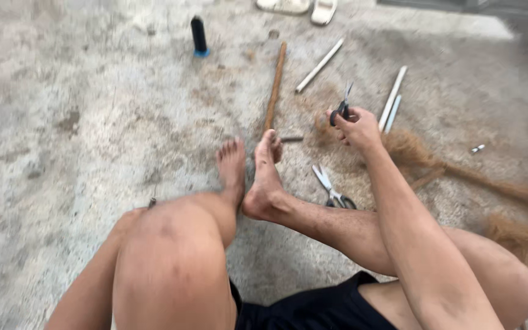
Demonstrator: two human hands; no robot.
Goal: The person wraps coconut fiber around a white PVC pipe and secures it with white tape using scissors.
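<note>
The right hand [357,127] is closed around the dark handles of a pair of scissors [342,107], whose thin blades point up and away from the person. The fingers are curled through and around the grips and the wrist is bent slightly back. The right forearm runs from the lower right of the view up to the hand, crossing over the right thigh and shin. Of the left arm only the forearm shows, low on the left beside the raised left knee; the left hand is hidden behind that knee, so I cannot tell whether it is open or closed or what it touches.

Just under and beside the right hand lies a tuft of brown fibre [406,148], the frayed head of a loose bundle that trails off to the right along the concrete floor [80,122]. A second pair of scissors [332,188], with pale blades, lies flat on the floor below the hand, near the right foot. Both bare feet rest on the floor, toes touching the near end of a brown wooden stick [275,85] that runs away from the person.

Farther out lie three thin white rods [319,65], one left of the hand and two just right of it. A black thread spool [199,36] on a blue base stands upright well apart at the top, and pale sandals [304,7] sit at the top edge.
</note>
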